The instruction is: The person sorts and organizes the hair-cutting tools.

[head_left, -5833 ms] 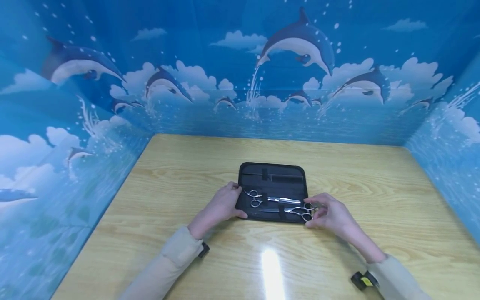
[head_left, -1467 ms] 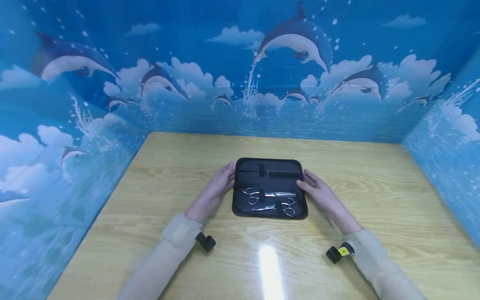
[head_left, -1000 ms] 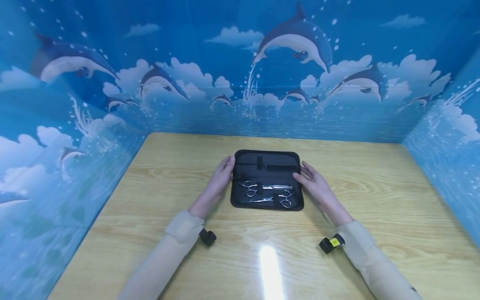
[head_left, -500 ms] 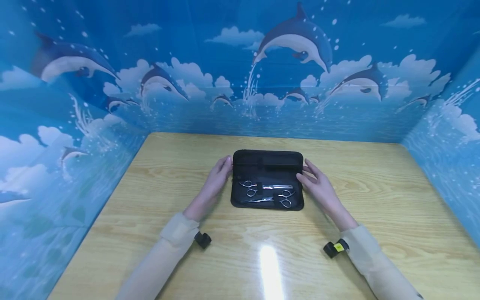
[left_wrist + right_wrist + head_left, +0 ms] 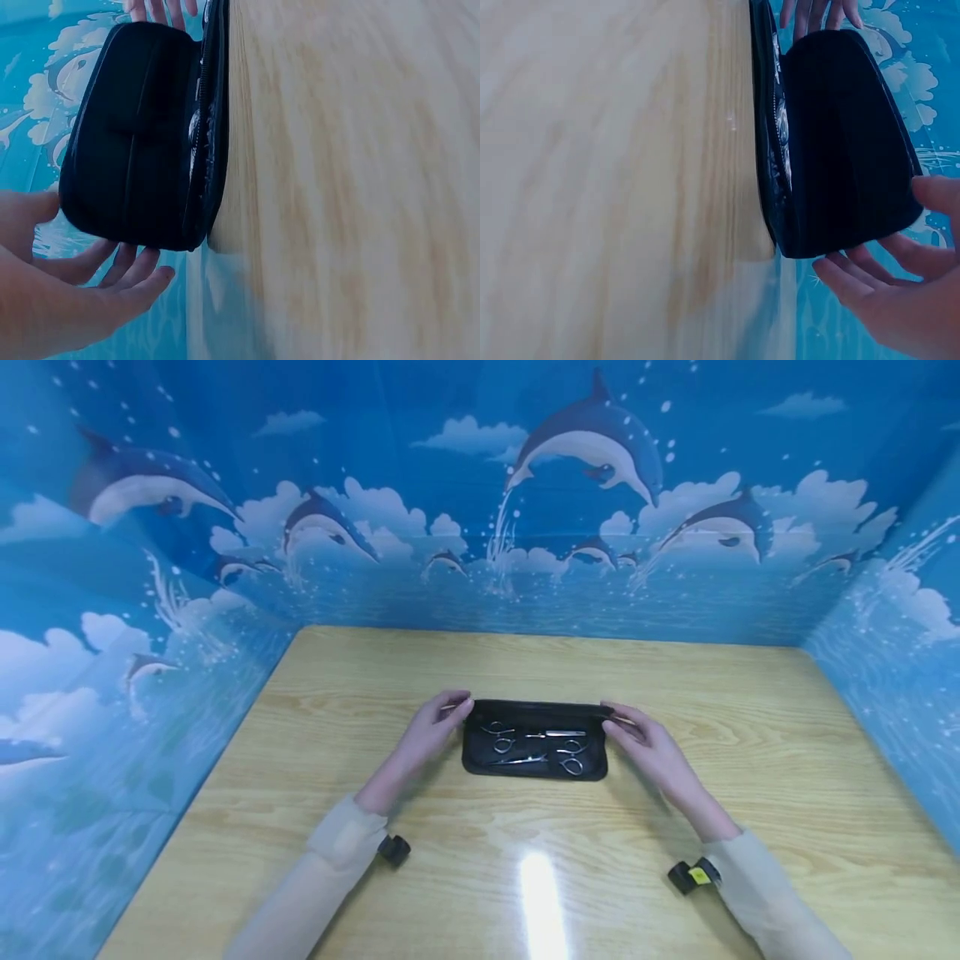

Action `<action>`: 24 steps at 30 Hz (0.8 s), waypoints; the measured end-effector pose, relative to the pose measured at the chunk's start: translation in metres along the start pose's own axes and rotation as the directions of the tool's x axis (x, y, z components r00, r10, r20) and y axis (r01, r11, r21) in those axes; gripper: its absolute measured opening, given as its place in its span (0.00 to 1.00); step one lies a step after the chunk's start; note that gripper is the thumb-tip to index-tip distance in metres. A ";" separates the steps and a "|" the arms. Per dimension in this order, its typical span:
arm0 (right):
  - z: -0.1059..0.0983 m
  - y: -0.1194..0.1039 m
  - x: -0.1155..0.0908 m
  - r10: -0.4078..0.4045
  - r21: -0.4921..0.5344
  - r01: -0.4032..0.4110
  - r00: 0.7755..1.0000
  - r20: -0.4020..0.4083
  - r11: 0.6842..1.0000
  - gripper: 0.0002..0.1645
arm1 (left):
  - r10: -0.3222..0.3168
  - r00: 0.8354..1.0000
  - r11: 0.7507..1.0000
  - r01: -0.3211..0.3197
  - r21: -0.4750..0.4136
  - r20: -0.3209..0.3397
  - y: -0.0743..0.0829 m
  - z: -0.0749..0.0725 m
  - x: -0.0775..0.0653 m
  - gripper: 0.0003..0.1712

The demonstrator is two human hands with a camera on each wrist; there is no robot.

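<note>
A black zip case lies on the table with its far half, the lid, tilted up steeply. My left hand pinches the lid's left corner, thumb on the near side and fingers behind. At the right corner my right hand does the same, its thumb on the lid's edge. Inside the lower half lie two pairs of silver hairdressing scissors: the upper pair has its finger loops to the left, the lower pair to the right. What the lid's inside holds is too dark to tell.
The light wood table meets a blue dolphin-printed backdrop at the back and both sides. Wrist cameras, one on the left and one on the right, sit at the sleeve cuffs.
Earlier my right hand was at the lower scissors' loops. Since then both hands have moved to the case's sides, the case has slid slightly away, and its lid has swung up towards me.
</note>
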State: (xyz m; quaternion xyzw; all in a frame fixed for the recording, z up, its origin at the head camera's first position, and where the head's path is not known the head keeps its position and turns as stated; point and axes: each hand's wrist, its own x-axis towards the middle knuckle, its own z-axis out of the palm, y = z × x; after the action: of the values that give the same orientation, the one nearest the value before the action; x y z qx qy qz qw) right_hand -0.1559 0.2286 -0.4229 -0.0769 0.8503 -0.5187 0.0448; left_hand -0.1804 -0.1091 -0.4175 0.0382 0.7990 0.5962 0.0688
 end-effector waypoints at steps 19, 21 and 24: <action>-0.002 0.001 -0.019 -0.208 -0.479 0.282 0.957 0.202 0.832 0.25 | -0.003 0.982 0.891 -0.083 0.446 0.187 0.003 -0.010 -0.018 0.16; 0.001 -0.001 -0.017 -0.215 -0.498 0.282 0.958 0.187 0.820 0.24 | 0.008 0.984 0.883 -0.090 0.460 0.176 0.003 -0.009 -0.015 0.15; 0.005 -0.003 -0.011 -0.217 -0.526 0.270 0.963 0.162 0.807 0.21 | 0.032 0.988 0.862 -0.105 0.495 0.153 0.002 -0.008 -0.008 0.14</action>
State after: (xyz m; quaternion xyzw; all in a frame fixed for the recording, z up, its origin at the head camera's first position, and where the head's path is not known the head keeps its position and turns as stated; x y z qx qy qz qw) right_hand -0.1441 0.2245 -0.4223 -0.2190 0.9422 -0.2537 -0.0060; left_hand -0.1742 -0.1174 -0.4124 0.1247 0.9178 0.3659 0.0910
